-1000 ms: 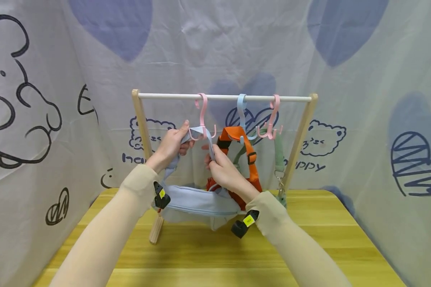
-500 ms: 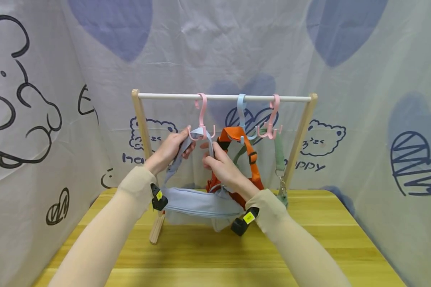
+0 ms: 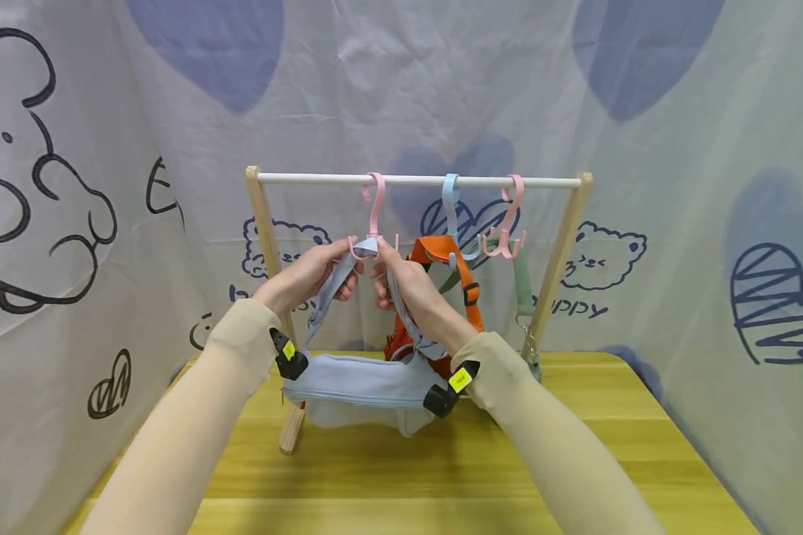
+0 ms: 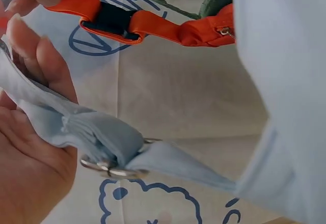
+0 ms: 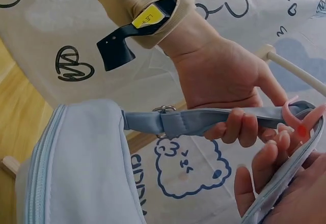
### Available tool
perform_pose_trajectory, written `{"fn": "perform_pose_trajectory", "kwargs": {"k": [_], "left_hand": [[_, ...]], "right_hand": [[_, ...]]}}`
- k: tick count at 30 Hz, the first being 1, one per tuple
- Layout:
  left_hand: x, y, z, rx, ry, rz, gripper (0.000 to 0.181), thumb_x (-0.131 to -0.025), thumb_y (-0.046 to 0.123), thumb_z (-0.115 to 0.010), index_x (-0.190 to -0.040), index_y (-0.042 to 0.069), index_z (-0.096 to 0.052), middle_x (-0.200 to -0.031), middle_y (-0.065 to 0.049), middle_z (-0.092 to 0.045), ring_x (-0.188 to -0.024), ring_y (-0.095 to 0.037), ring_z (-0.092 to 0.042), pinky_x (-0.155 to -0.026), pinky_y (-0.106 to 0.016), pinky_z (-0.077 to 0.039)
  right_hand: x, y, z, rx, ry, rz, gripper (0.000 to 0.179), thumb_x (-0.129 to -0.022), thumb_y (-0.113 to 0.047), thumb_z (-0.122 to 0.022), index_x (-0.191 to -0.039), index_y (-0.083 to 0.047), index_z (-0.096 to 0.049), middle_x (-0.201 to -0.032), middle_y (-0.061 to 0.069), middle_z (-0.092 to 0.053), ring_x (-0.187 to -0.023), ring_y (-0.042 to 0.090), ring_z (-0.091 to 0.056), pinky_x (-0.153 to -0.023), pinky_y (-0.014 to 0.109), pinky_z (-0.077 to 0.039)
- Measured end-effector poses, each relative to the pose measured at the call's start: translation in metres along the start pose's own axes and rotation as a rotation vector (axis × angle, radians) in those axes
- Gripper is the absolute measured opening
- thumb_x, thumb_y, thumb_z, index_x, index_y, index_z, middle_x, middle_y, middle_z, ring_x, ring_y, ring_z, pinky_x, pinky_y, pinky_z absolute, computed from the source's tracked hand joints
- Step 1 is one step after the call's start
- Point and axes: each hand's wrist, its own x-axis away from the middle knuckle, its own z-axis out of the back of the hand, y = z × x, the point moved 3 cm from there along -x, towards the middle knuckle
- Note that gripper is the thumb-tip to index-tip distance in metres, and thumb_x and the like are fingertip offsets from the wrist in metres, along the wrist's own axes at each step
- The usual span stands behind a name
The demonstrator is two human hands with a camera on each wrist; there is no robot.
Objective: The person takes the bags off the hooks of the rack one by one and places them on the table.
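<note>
Compared with the earlier frames, the right grip (image 3: 418,290) has moved up to the left pink hook (image 3: 375,209). Both grips, right and left grip (image 3: 308,275), hold the strap (image 3: 331,287), flanking the hook; the pale-blue bag (image 3: 368,383) hangs below hook and grips.

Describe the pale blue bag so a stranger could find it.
On the table stands a rack with a white bar. Below its leftmost pink hook is a wide bag. Its pale blue sets it apart from the orange strap and green strap.
</note>
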Motion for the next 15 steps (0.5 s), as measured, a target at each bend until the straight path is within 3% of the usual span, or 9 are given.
{"fn": "perform_pose_trajectory", "kwargs": {"k": [8,15], "left_hand": [[0.001,0.009,-0.001,-0.091,0.039,0.017,0.068,-0.105,0.061,-0.017,-0.078,0.014,-0.058,-0.055,0.008,-0.044,-0.049,-0.009,-0.037,-0.059,-0.027,-0.037],[0.002,0.014,0.003,-0.086,0.024,0.047,0.070,-0.104,0.065,-0.017,-0.062,0.018,-0.049,-0.049,0.009,-0.036,-0.049,-0.011,-0.032,-0.061,-0.029,-0.033]], "right_hand": [[0.000,0.000,-0.003,-0.065,0.035,-0.012,0.049,-0.105,-0.049,-0.045,-0.081,-0.008,-0.057,-0.059,-0.002,-0.043,-0.051,0.013,-0.036,-0.065,0.027,-0.048],[-0.002,0.000,-0.007,-0.115,0.043,-0.040,0.053,-0.104,-0.051,-0.047,-0.072,-0.009,-0.053,-0.052,-0.004,-0.033,-0.046,0.011,-0.028,-0.061,0.026,-0.043]]}}
